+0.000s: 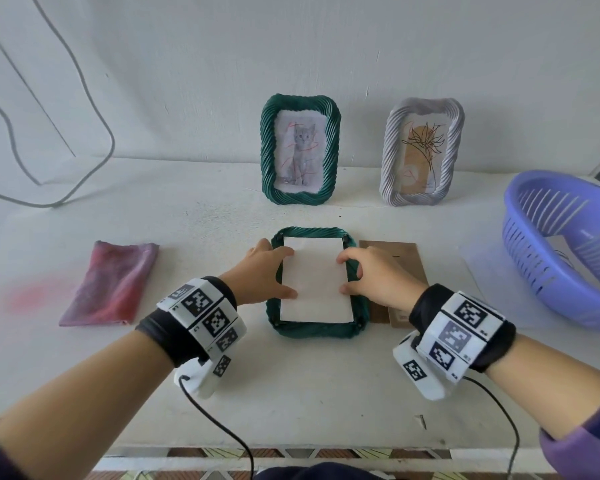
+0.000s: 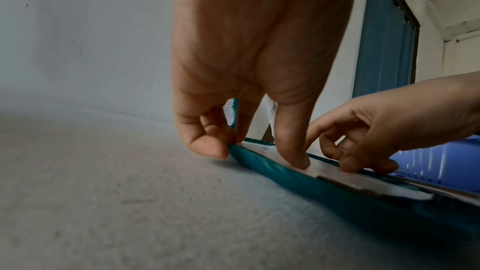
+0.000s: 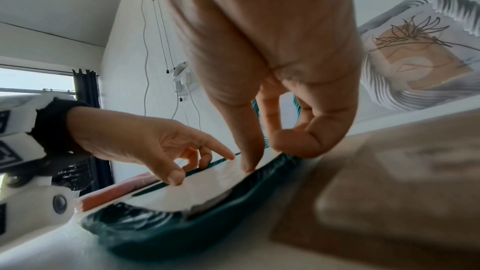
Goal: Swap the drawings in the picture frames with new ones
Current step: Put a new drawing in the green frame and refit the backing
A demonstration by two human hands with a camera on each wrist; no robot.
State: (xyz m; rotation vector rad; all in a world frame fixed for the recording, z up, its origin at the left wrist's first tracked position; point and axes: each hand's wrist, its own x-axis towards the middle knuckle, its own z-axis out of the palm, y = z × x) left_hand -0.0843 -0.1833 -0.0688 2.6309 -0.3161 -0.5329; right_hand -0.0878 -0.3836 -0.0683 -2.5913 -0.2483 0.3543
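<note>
A dark green picture frame (image 1: 312,329) lies face down mid-table, with a blank white sheet (image 1: 314,282) set in its back. My left hand (image 1: 274,271) straddles the left rim: its thumb (image 2: 296,161) presses the sheet while the other fingers curl at the rim's outer edge. My right hand (image 1: 357,275) does the same on the right rim, thumb (image 3: 249,163) on the sheet. A brown backing board (image 1: 406,265) lies flat just right of the frame. Against the wall stand a green frame with a cat drawing (image 1: 300,148) and a pale frame with a flower drawing (image 1: 421,150).
A purple slotted basket (image 1: 568,244) sits tilted at the right edge with paper under and inside it. A folded pink-red cloth (image 1: 111,282) lies to the left. Grey cables (image 1: 49,202) hang by the wall at far left. The table's front edge is near my forearms.
</note>
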